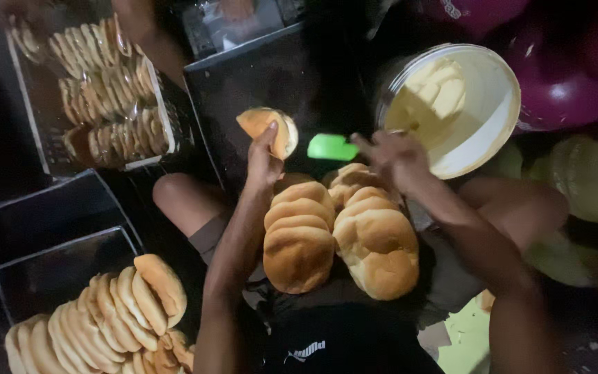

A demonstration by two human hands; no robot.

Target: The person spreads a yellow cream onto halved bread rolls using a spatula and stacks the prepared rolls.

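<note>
My left hand (263, 161) holds up a split bread bun (269, 129), its cut face turned to the right. My right hand (397, 158) grips a green spatula (332, 147) whose blade points at the bun, a small gap apart. Just right of that hand stands a white bucket (494, 104) of pale yellow butter (429, 102). Two rows of golden buns (340, 232) rest on my lap below both hands.
A wire tray (164, 121) with several rows of bagged buns sits at the upper left, another person's arm (148, 34) above it. A pile of buns (105, 318) lies at the lower left beside dark metal trays (50, 228). Purple round objects (562, 76) fill the upper right.
</note>
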